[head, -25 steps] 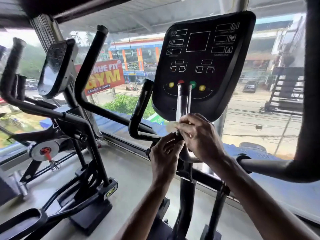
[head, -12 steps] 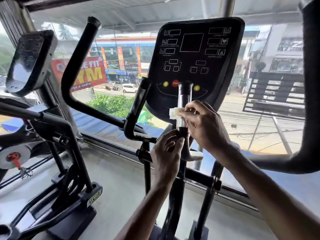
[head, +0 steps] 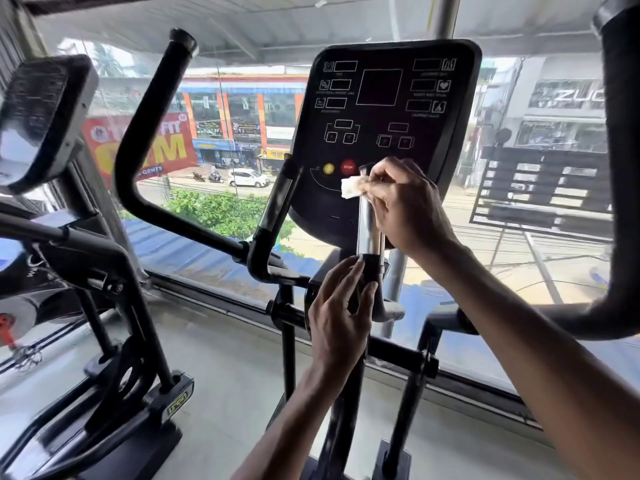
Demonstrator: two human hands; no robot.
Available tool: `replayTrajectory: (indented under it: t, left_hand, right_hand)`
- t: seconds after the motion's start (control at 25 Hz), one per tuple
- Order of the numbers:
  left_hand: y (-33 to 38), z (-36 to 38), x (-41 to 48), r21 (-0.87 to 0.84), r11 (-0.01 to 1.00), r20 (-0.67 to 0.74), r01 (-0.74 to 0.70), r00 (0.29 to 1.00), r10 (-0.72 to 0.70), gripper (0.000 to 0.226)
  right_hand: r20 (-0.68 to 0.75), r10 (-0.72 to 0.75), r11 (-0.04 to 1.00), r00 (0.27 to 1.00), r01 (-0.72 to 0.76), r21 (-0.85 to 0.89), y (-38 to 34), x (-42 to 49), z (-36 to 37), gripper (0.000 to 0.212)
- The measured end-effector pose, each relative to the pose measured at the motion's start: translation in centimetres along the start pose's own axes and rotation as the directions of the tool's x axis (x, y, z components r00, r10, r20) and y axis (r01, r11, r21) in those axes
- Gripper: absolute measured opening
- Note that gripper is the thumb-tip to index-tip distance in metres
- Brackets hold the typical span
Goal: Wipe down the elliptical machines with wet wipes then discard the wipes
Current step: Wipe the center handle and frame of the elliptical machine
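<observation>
An elliptical machine stands right in front of me, its black console at eye level. A short upright grip with a shiny metal sleeve rises in front of the console. My right hand pinches a crumpled white wet wipe against the top of that grip. My left hand curls around the black lower part of the same grip. The long black swing handle of the machine rises to the left.
A second elliptical with its own console stands at the left, its base on the grey floor. Another thick black handle runs down the right edge. A large window close behind the machines shows a street.
My right hand has slid the wipe upward along the metal grip, from its lower part to near its top. My left hand has stayed low on the grip. The view has shifted left.
</observation>
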State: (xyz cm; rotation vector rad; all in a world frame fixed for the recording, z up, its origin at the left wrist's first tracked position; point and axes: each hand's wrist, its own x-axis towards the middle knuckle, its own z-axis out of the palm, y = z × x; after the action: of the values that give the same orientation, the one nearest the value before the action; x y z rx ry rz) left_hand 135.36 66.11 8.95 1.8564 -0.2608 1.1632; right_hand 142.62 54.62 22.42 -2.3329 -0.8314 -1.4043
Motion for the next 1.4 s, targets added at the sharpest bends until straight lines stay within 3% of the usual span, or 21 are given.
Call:
replayTrajectory:
  t: [0.12, 0.28, 0.44, 0.48, 0.56, 0.64, 0.72, 0.8, 0.92, 1.04, 1.12, 1.28, 1.4]
  left_hand:
    - [-0.6, 0.0, -0.1, -0.011, 0.999, 0.002, -0.039, 0.999, 0.039, 0.034]
    - [-0.8, -0.1, 0.0, -0.040, 0.998, 0.015, -0.048, 0.999, 0.049, 0.035]
    - [-0.6, -0.2, 0.1, -0.068, 0.998, 0.031, -0.014, 0.999, 0.017, 0.036]
    - [-0.6, -0.2, 0.1, -0.073, 0.997, 0.030, -0.011, 0.999, 0.014, 0.036]
    - [-0.6, -0.2, 0.1, -0.078, 0.997, 0.032, -0.009, 0.999, 0.012, 0.036]
    - [-0.6, -0.2, 0.1, -0.082, 0.997, 0.030, -0.003, 1.000, 0.006, 0.036]
    - [-0.4, -0.2, 0.1, -0.081, 0.997, 0.034, 0.005, 0.999, -0.002, 0.036]
    - [-0.3, -0.3, 0.2, -0.083, 0.997, 0.040, 0.006, 0.999, -0.002, 0.036]
    - [-0.3, -0.3, 0.2, -0.087, 0.996, 0.035, 0.012, 0.999, -0.009, 0.036]
    - [-0.1, -0.4, 0.2, -0.120, 0.991, 0.044, 0.065, 0.997, -0.060, 0.036]
    - [0.0, -0.3, 0.3, -0.145, 0.984, 0.041, 0.106, 0.994, -0.101, 0.036]
    - [-0.4, -0.4, 0.2, -0.170, 0.966, 0.074, 0.193, 0.980, -0.183, 0.032]
    - [-0.3, -1.1, 0.3, -0.382, 0.824, 0.192, 0.419, 0.908, -0.373, 0.020]
  right_hand:
    - [-0.017, 0.016, 1.000, 1.000, -0.016, -0.006, 0.1, 0.5, -0.2, 0.014]
    - [0.129, -0.142, 0.989, 0.981, 0.146, -0.019, -0.4, -0.2, -0.2, 0.009]
    - [-0.117, 0.040, 0.999, 0.992, -0.040, -0.002, 1.3, 2.2, -0.5, 0.016]
    - [-0.116, 0.081, 0.996, 0.990, -0.077, 0.034, 1.8, 3.1, -0.6, 0.018]
    - [0.058, 0.158, 0.980, 0.986, -0.164, 0.110, 2.2, 4.7, -1.1, 0.017]
    - [0.276, 0.232, 0.943, 0.933, -0.285, 0.171, 2.4, 5.8, -1.8, 0.017]
    - [0.396, 0.250, 0.920, 0.884, -0.343, 0.187, 2.5, 5.9, -2.0, 0.019]
    - [0.354, 0.219, 0.937, 0.909, -0.297, 0.183, 2.3, 5.5, -1.8, 0.018]
    - [0.150, 0.143, 0.958, 0.978, -0.176, 0.229, 2.1, 4.2, -1.6, 0.013]
    - [0.000, -0.006, 0.991, 1.000, 0.006, 0.131, 1.8, 2.1, -0.4, 0.013]
    - [-0.007, -0.097, 0.992, 0.995, 0.097, 0.075, 0.9, 0.7, 0.6, 0.013]
    - [0.075, -0.144, 0.989, 0.987, 0.141, 0.042, 0.0, -1.2, 0.9, 0.012]
    - [0.080, -0.107, 0.993, 0.991, 0.103, 0.057, -0.3, -2.2, 0.5, 0.013]
